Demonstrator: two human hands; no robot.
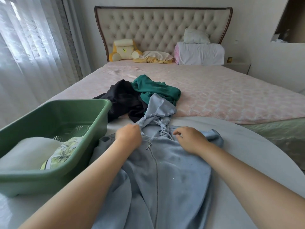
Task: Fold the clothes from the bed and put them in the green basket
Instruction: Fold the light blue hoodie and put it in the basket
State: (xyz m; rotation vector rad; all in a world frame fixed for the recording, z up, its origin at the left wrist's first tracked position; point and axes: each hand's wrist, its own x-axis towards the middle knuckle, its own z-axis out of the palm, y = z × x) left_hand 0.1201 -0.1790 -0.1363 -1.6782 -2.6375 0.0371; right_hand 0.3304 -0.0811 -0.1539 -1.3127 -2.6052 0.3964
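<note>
A light blue zip hoodie [166,171] lies front-up on a white surface at the foot of the bed, its hood reaching onto the bed. My left hand [129,135] grips the hoodie's left shoulder near the collar, fingers curled into the cloth. My right hand [189,139] rests on the right shoulder with fingers loosely bent. The green basket [54,176] stands at the left and holds folded white and floral clothes. A black garment [125,101] and a dark green garment [156,90] lie crumpled on the bed beyond the hood.
The bed's pink quilted cover [222,96] stretches back to a tufted headboard [161,28], with pillows [200,52] and a yellow cushion [123,50] against it. Sheer curtains [31,52] hang at the left. A nightstand [237,66] sits at the far right.
</note>
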